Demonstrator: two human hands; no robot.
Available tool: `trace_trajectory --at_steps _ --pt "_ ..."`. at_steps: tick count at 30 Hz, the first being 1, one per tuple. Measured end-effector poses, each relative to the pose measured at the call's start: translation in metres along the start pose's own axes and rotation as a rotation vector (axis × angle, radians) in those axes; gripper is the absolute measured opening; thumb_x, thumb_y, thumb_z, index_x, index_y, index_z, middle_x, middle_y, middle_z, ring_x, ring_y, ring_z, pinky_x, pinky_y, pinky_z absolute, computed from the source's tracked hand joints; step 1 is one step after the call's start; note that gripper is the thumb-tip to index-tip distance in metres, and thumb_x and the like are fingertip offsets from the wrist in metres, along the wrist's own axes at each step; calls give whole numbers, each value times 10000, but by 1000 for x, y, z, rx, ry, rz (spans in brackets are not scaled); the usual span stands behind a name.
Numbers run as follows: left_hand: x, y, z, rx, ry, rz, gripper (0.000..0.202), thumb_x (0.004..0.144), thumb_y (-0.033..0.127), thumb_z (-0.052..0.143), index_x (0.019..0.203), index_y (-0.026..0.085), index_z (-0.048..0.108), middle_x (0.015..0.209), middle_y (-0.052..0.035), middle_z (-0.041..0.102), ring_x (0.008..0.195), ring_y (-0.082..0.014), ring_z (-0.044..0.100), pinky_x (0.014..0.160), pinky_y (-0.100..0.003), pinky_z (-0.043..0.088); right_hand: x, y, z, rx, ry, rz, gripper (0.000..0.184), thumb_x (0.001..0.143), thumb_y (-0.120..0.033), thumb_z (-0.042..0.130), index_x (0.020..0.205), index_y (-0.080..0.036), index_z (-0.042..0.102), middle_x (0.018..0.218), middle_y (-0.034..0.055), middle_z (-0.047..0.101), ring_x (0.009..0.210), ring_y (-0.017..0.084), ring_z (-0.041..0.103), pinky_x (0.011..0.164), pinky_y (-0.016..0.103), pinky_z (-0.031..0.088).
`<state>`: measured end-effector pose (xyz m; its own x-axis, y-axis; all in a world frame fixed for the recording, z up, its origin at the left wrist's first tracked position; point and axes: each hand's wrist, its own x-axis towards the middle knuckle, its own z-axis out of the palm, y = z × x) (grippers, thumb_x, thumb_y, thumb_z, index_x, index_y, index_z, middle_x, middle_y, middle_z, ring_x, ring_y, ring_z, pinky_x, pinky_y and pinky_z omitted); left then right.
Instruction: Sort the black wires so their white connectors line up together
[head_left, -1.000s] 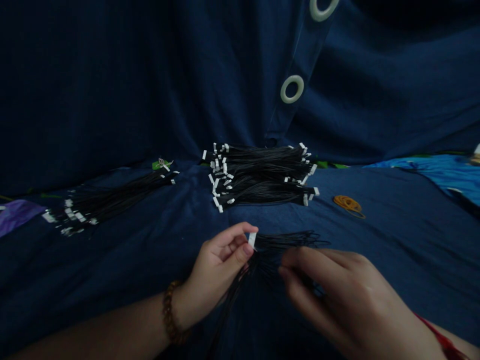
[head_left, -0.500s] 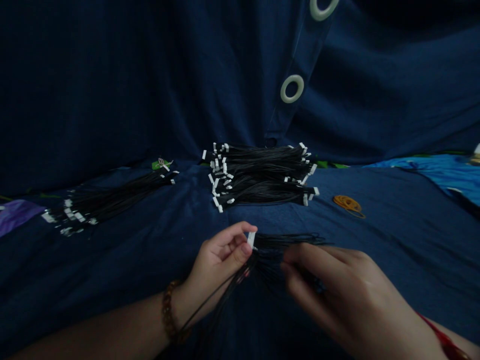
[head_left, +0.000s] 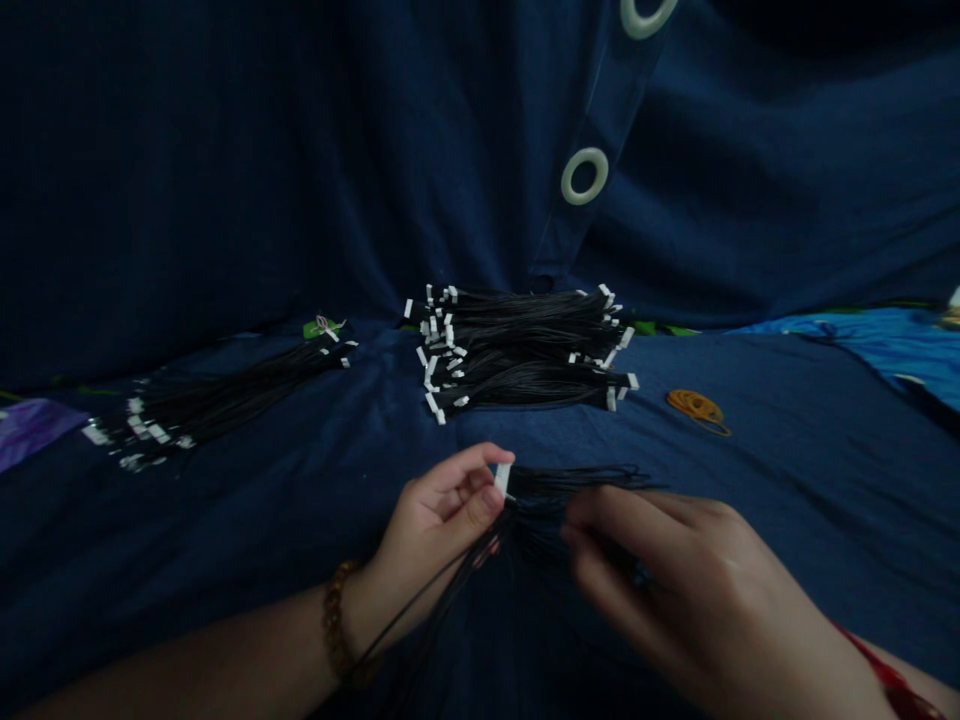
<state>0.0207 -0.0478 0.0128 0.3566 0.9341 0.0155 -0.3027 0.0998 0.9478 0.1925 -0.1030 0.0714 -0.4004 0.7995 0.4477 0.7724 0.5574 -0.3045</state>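
Observation:
Between the thumb and index finger of my left hand (head_left: 442, 510) is a white connector (head_left: 503, 478) with thin black wires (head_left: 574, 480) running out to the right. More black wires hang from this hand down toward the bottom of the view. My right hand (head_left: 667, 565) is closed beside the wires, thumb and index finger pinched together. Whatever lies between its fingertips is hidden or too small to make out.
Bundles of black cables with white connectors (head_left: 525, 345) are piled in the middle. Another cable bundle (head_left: 240, 390) lies to the left. Orange rubber bands (head_left: 696, 408) rest on the dark blue cloth (head_left: 810, 450). A blue curtain (head_left: 337, 150) with pale rings hangs behind.

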Motion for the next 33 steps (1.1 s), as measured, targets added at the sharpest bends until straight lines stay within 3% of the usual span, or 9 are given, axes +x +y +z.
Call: trace_trajectory --at_steps 9,19,25,26,29,33 --pt "-7 3 2 46 -70 6 279 710 358 666 950 219 629 672 36 525 457 -29 476 383 -122 355 -1 0 1 -11 -44 30 120 830 -168 452 781 -185 559 645 -10 585 553 134 562 494 245 373" --pt "-4 3 8 -51 -40 -70 328 670 315 708 955 170 634 649 29 533 435 -31 472 358 -124 333 -1 5 17 -48 -21 -60 144 869 -128 443 825 -173 572 705 1 594 605 134 557 561 265 384" --pt "9 10 -1 -149 175 -39 300 700 167 664 997 179 623 700 24 538 450 -26 506 372 -103 376 -4 1 -5 -326 222 -192 112 845 -183 461 907 -162 552 762 46 605 620 173 558 535 289 402" --pt "10 11 -2 -173 209 -19 323 692 124 653 1009 177 619 727 16 545 465 -28 516 386 -104 391 -7 0 -7 -302 176 -181 106 834 -182 450 864 -175 552 704 30 593 561 161 548 486 274 389" --pt "10 13 -5 -229 246 13 381 676 55 631 1035 179 605 775 10 543 503 -28 530 420 -101 410 -12 2 -5 -202 -123 -82 176 778 -131 417 665 -205 530 516 -9 531 372 123 481 353 243 310" --pt "8 15 -4 -263 228 48 368 709 60 612 1054 186 587 803 25 520 517 -8 521 431 -80 393 -5 15 13 -70 -298 67 244 776 -51 405 721 -181 604 627 30 627 519 132 583 474 221 408"
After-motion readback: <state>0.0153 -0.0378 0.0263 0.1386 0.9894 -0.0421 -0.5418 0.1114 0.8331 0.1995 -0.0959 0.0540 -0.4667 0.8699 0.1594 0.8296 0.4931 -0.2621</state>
